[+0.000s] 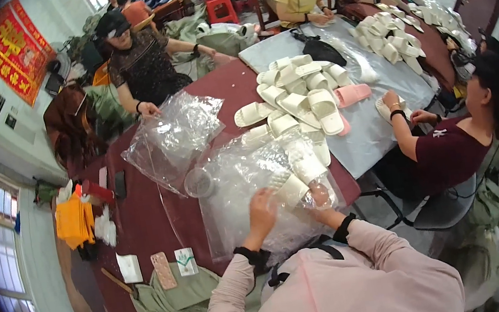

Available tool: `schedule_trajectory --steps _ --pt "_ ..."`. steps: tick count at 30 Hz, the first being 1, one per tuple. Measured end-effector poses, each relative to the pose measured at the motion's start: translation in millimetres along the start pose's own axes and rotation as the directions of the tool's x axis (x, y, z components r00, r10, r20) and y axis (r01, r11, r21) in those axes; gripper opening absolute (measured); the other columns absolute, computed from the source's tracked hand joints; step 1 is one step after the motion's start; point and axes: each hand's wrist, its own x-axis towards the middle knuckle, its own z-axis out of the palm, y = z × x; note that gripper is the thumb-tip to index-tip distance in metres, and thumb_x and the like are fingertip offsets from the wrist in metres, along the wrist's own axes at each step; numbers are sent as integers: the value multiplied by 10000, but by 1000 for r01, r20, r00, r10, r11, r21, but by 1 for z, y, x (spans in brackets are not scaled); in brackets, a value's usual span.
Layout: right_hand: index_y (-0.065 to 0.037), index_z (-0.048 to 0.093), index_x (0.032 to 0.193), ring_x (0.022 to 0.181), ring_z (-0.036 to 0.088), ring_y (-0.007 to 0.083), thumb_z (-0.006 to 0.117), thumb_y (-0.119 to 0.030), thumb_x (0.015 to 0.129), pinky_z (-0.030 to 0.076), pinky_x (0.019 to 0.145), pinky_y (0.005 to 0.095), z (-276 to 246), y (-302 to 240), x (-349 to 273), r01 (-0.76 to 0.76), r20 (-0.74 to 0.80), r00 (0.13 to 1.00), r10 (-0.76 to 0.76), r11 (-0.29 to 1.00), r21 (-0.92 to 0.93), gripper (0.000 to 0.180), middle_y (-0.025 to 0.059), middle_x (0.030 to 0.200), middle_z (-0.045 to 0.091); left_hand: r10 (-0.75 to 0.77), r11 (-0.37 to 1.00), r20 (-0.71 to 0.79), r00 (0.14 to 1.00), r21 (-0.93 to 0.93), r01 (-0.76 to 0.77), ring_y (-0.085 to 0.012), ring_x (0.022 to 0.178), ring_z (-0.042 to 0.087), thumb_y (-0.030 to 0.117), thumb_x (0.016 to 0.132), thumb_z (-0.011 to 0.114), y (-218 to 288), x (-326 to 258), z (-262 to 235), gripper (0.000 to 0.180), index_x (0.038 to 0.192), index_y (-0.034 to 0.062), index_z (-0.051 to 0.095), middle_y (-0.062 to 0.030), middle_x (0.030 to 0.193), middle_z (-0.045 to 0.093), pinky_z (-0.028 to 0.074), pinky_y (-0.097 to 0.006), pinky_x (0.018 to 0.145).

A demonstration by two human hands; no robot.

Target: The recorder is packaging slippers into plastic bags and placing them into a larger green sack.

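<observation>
My left hand [262, 213] is closed, its fingers bent on the clear plastic bag [227, 214] beside a white slipper [291, 189]. My right hand [322, 199] is closed at the end of another white slipper [306, 163], with shiny film over its fingers. Both slippers lie side by side, with clear plastic around them; how far they sit inside the bag I cannot tell. Just beyond is a large pile of white slippers [298, 105], with a pink slipper [353, 94] at its right side.
A clear round container [199, 182] stands on the dark red table [148, 232]. A phone [163, 271] lies near left. Across the table a person [140, 69] handles clear bags [183, 124]. At right a seated person [452, 132] holds a slipper [392, 107]. Others work behind.
</observation>
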Motion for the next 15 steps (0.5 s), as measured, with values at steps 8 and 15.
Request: schedule_trajectory --steps 8,15 --pt "-41 565 879 902 535 339 514 -127 760 386 831 467 43 106 -51 -386 271 885 379 922 -31 155 176 875 554 -428 734 5 904 585 345 -318 1188 341 204 753 576 -68 -12 27 350 1097 150 542 -127 1267 403 247 -523 964" --pt "-67 606 807 839 568 322 510 -145 751 352 812 563 23 22 18 94 307 951 -32 977 -190 136 123 853 588 -559 761 101 823 457 461 -339 1240 289 258 777 566 -117 -80 9 447 1208 189 467 -179 1333 324 193 -509 1012"
